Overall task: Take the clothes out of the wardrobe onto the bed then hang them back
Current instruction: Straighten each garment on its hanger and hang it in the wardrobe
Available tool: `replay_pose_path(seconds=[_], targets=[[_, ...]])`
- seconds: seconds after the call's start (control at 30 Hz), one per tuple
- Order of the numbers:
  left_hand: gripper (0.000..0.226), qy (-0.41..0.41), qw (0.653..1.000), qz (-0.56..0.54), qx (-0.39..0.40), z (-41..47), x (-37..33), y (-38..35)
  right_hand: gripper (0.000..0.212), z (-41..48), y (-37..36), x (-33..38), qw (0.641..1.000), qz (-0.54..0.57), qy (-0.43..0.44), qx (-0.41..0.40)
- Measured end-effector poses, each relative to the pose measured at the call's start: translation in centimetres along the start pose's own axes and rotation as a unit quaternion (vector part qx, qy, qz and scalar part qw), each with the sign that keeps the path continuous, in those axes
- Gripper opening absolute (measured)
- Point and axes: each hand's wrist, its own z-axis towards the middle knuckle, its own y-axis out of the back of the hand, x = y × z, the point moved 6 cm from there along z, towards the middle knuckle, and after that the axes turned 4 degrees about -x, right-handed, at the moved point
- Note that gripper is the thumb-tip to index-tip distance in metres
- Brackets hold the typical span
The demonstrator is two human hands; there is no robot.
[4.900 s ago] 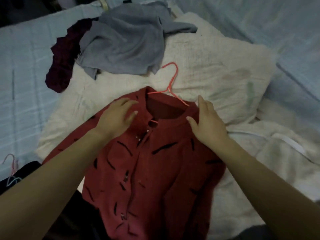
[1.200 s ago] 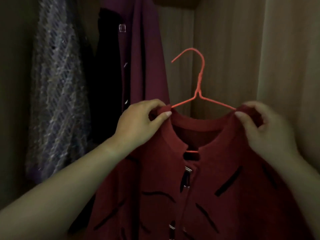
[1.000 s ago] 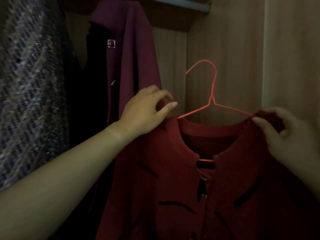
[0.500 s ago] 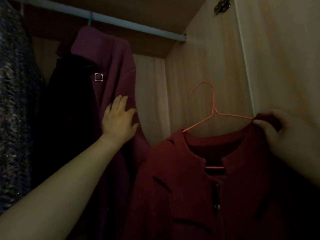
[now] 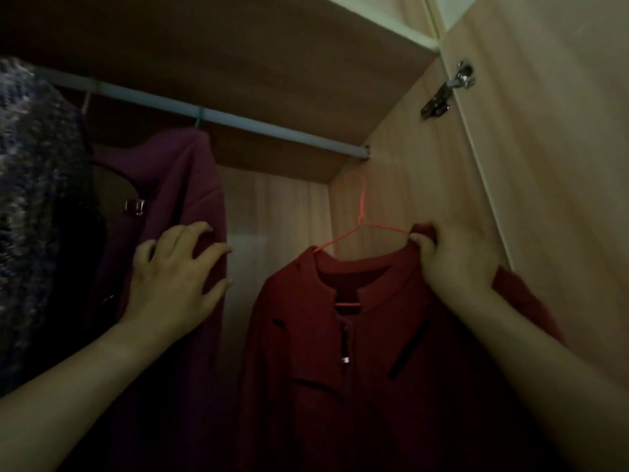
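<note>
A dark red cardigan (image 5: 357,369) with black dashes hangs on a thin red wire hanger (image 5: 360,212). My right hand (image 5: 456,260) grips the cardigan's right shoulder and holds it up inside the wardrobe. The hanger's hook sits below the grey rail (image 5: 238,120), apart from it. My left hand (image 5: 173,284), fingers spread, presses flat against a purple coat (image 5: 183,185) that hangs from the rail on a teal hook.
A speckled grey-purple knit garment (image 5: 34,206) fills the far left. A dark garment (image 5: 78,267) hangs between it and the purple coat. The wardrobe's side wall (image 5: 425,185) is close on the right, with a door hinge (image 5: 446,93) above.
My left hand let go of the cardigan's left shoulder and went to the purple coat. My right hand has raised the cardigan toward the rail. The view has tilted upward.
</note>
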Motion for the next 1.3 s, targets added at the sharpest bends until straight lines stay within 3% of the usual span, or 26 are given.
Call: replay_pose_path(seconds=[0.13, 0.33, 0.5, 0.67, 1.0, 1.3], targets=[[0.063, -0.002, 0.994, 0.031, -0.100, 6.6, -0.3, 1.6, 0.025, 1.7, -3.6, 2.7, 0.999, 0.050, 0.019, -0.005], [0.057, 0.080, 0.990, 0.063, -0.099, 14.7, 2.2, 1.6, 0.022, 5.4, -9.4, 5.4, 0.990, 0.138, 0.022, -0.021], [0.042, 0.094, 0.982, 0.056, -0.152, 17.6, 4.6, 3.2, 0.022, 8.2, -13.2, 8.8, 0.971, 0.234, 0.034, -0.027], [0.038, 0.075, 0.979, 0.080, -0.172, 16.6, 7.0, 3.5, 0.023, 11.0, -14.6, 13.1, 0.977, 0.207, 0.043, -0.008], [0.036, 0.046, 0.989, 0.056, -0.131, 13.4, 11.5, 1.6, 0.018, 18.3, -13.2, 19.9, 0.989, 0.123, 0.052, -0.060], [0.040, 0.010, 0.995, 0.026, -0.096, 10.9, 12.0, -0.2, 0.019, 12.9, -17.1, 23.5, 0.991, 0.121, 0.054, -0.008]])
